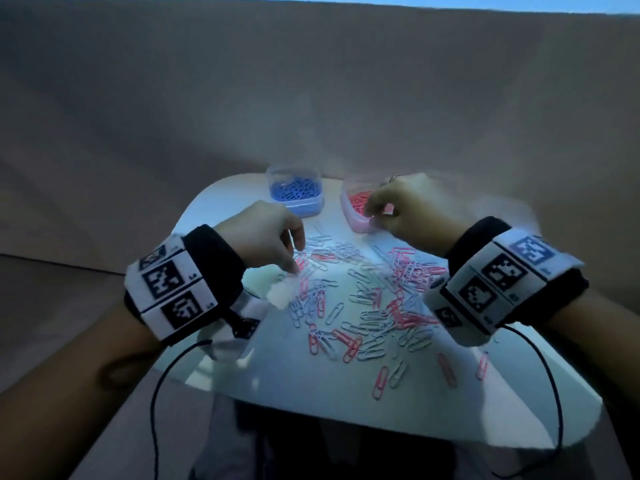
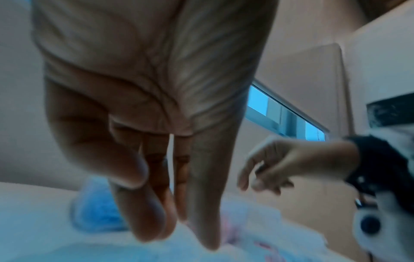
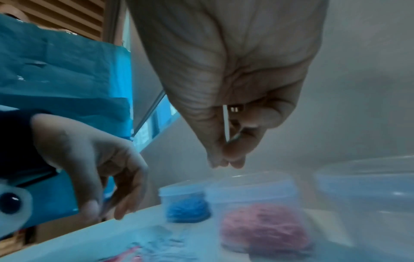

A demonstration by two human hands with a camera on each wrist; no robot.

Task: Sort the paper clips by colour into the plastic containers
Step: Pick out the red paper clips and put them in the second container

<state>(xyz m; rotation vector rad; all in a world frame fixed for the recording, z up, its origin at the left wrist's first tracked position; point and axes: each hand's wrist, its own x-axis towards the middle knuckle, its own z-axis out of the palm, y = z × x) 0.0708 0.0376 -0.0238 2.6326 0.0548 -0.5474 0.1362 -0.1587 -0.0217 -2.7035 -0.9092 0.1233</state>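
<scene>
A loose heap of pink and white paper clips [image 1: 363,296] covers the middle of the white table [image 1: 304,414]. At the back stand a clear container of blue clips [image 1: 295,195] and, to its right, a container of pink clips [image 1: 358,211]. My left hand [image 1: 293,266] points down at the heap's left edge, fingers fairly straight, its fingertips [image 2: 208,242] on the table. My right hand [image 1: 375,211] hovers over the pink container [image 3: 257,212], thumb and fingertips [image 3: 235,161] pressed together. No clip shows between them.
A larger clear container [image 3: 369,186] stands just right of the pink one. Several stray clips [image 1: 388,375] lie toward the table's front edge. Black cables [image 1: 156,393] hang from both wristbands. A beige wall rises behind the table.
</scene>
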